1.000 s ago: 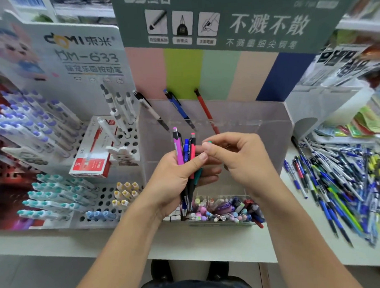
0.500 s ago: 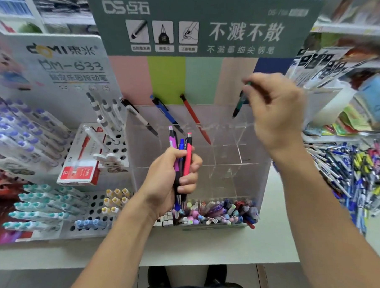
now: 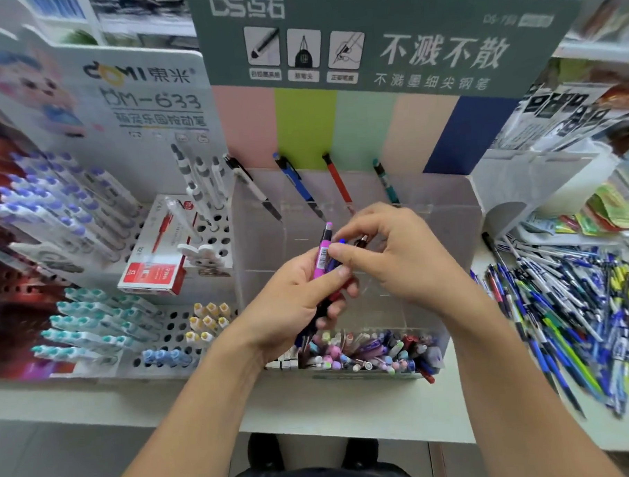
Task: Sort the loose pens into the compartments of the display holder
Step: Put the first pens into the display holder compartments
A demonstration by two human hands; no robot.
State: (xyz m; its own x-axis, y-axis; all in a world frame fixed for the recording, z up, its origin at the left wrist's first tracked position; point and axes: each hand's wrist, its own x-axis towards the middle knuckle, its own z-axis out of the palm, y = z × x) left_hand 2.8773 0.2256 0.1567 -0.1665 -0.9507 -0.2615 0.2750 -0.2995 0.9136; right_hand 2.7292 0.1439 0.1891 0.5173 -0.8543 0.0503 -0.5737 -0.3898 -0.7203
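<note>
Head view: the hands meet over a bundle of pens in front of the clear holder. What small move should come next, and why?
Probably: the right hand draws one pen out of the bundle gripped by the left hand and carries it to the back row of the display holder. Its fingertips sit at the pen tops, and four pens already stand singly along that row.

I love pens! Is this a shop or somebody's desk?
Most likely a stationery shop. Branded display stands hold rows of matching pens, a clear display holder has pens sorted by colour, and a big pile of loose pens waits on the counter.
</note>
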